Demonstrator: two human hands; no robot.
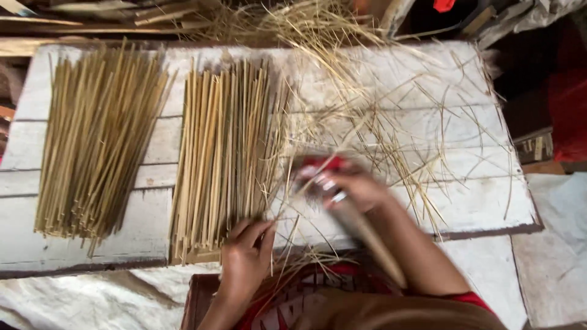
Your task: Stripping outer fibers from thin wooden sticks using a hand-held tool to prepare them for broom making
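I am looking straight down on a white-painted plank table (465, 201), its boards running left to right with dark seams between them and worn, chipped paint along the near edge. Beyond the far edge lies a clutter of dark timber offcuts (92, 15), and a tangle of loose straw-like shavings (318, 27) spills from there across the right half of the boards. A pale sheet (73, 299) covers the ground below the near edge, and something red (568, 116) sits in the shadow at far right.

Two stacks of split bamboo sticks lie on the table. The left bundle (98, 140) rests untouched, well apart from my hands. The middle bundle (226, 153) is the one I am working at: its sticks lie side by side with their long axis running away from me, near ends roughly flush at the table's front edge, far ends pointing toward the back clutter.

My left hand (244, 260) rests at the near right corner of that middle bundle, fingers (254, 231) curled and pressed together onto the stick ends. My right hand (348, 186) is blurred just to the right of the bundle; it is closed around a knife-like tool with a pale wooden handle (373, 244) that slants back toward my body. How its fingers lie on the tool, I cannot tell through the blur.
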